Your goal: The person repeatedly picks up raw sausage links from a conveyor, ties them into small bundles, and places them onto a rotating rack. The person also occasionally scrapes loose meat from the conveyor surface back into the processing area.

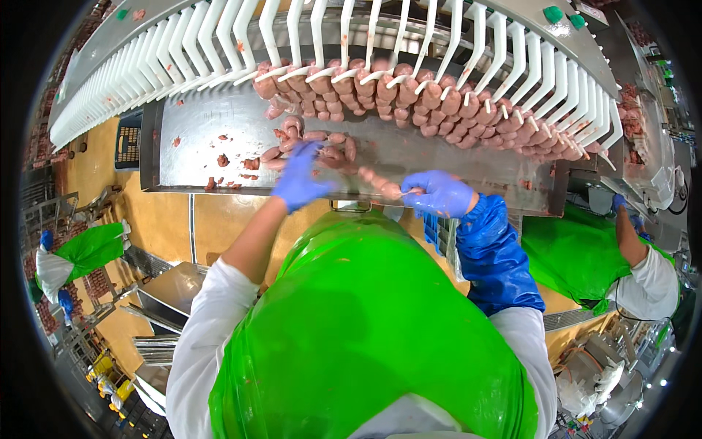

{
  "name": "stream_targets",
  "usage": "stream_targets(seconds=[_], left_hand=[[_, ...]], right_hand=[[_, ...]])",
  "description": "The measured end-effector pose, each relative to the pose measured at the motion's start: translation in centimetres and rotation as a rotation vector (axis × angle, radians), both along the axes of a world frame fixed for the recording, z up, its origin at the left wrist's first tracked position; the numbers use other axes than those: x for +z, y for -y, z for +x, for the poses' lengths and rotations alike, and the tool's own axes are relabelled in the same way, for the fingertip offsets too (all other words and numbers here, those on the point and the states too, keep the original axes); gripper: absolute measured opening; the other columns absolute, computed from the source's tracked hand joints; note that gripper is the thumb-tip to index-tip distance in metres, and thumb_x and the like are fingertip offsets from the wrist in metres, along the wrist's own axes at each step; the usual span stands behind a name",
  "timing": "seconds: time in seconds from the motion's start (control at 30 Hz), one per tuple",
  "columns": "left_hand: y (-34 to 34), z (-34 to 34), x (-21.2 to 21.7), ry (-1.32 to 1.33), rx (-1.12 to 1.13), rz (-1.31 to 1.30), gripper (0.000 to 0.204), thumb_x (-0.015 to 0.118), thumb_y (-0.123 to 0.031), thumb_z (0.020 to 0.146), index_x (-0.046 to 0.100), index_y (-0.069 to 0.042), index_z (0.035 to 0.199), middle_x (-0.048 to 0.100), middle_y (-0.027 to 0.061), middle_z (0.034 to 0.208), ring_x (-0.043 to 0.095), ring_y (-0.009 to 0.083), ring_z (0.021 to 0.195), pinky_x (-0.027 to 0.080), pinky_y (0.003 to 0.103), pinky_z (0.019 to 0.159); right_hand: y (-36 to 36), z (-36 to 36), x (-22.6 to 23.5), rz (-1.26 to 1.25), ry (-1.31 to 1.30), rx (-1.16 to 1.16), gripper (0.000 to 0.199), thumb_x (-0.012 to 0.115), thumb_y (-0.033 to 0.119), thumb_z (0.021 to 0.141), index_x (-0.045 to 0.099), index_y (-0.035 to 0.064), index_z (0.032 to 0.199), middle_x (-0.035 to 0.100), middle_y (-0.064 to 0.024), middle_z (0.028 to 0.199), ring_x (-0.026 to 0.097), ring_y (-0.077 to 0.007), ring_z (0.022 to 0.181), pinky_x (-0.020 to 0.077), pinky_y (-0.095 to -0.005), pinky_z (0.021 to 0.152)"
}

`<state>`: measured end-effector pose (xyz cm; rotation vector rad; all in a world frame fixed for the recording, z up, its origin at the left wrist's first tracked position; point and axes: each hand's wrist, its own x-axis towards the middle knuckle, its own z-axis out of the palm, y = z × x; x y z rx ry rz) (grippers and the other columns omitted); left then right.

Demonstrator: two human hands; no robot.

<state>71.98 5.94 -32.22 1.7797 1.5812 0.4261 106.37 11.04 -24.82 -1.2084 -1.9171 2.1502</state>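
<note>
A string of raw pink sausage links [335,152] lies looped on the metal tray [205,121], its tail running right to my right hand. My right hand [441,194], in a blue glove and blue sleeve cover, is closed, pinching the end of this string above the tray's front edge. Blue-gloved too, my left hand [301,178] is at the near side of the loops, slightly blurred, with its fingers apart and thumb out. Whether it touches the links I cannot tell. Beyond both hands, bunches of sausage links [424,102] hang in a row from white hooks [322,36].
Scraps of meat [222,159] lie on the tray's left part. Bare white hooks [157,62] continue leftward. A co-worker in a green apron [585,249] stands close on the right; another person [73,256] is farther left. A dark crate [128,143] sits beyond the tray's left end.
</note>
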Motion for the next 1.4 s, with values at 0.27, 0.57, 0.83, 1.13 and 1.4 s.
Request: stream_targets(seconds=[0.27, 0.57, 0.83, 1.13, 1.4], left_hand=[[-4.9, 11.0, 1.2, 0.285, -0.583, -0.711, 0.061, 0.082, -0.031, 0.075, 0.059, -0.01, 0.127, 0.066, 0.009, 0.109, 0.061, 0.019, 0.098, 0.048, 0.033, 0.09], [-6.3, 3.6, -5.1, -0.112, -0.485, -0.685, 0.046, 0.069, -0.036, 0.084, 0.064, -0.005, 0.118, 0.068, 0.011, 0.093, 0.067, 0.0204, 0.077, 0.053, 0.033, 0.07], [-7.0, 9.3, 3.8, 0.827, -0.313, -0.913, 0.036, 0.067, -0.015, 0.088, 0.064, 0.004, 0.119, 0.07, 0.0112, 0.091, 0.068, 0.0195, 0.084, 0.054, 0.03, 0.08], [-5.6, 9.6, 7.1, 0.926, -0.236, -0.689, 0.034, 0.07, -0.016, 0.088, 0.068, 0.003, 0.116, 0.07, 0.0091, 0.104, 0.063, 0.0155, 0.095, 0.05, 0.031, 0.091], [-3.6, 6.0, 3.6, 0.865, 0.021, -0.641, 0.032, 0.062, -0.025, 0.091, 0.069, 0.001, 0.108, 0.069, 0.0074, 0.101, 0.064, 0.0191, 0.095, 0.051, 0.033, 0.089]], right_hand=[[-3.0, 9.1, 7.4, 0.301, 0.047, -0.161, 0.017, 0.064, 0.014, 0.091, 0.063, -0.0008, 0.099, 0.062, -0.0048, 0.084, 0.065, -0.0129, 0.073, 0.0526, -0.0278, 0.066], [-2.2, 25.7, 6.7, 0.419, 0.496, -0.588, 0.01, 0.062, 0.01, 0.088, 0.063, 0.0019, 0.093, 0.057, -0.0009, 0.074, 0.057, -0.0087, 0.066, 0.0458, -0.0255, 0.056], [-0.8, 8.9, 5.6, 0.803, 0.253, 0.314, 0.023, 0.066, 0.012, 0.076, 0.062, 0.0081, 0.098, 0.058, -0.0149, 0.083, 0.061, -0.0344, 0.079, 0.0505, -0.0412, 0.07], [-4.6, -2.1, 5.4, 0.672, -0.208, -0.123, 0.068, 0.08, 0.018, 0.073, 0.051, 0.0065, 0.134, 0.061, -0.0128, 0.114, 0.063, -0.0282, 0.107, 0.05, -0.0387, 0.09], [-2.3, -4.4, 2.4, -0.008, -0.345, -0.187, 0.049, 0.057, 0.003, 0.088, 0.045, 0.0036, 0.136, 0.06, -0.0096, 0.118, 0.063, -0.0149, 0.096, 0.0524, -0.0305, 0.085]])
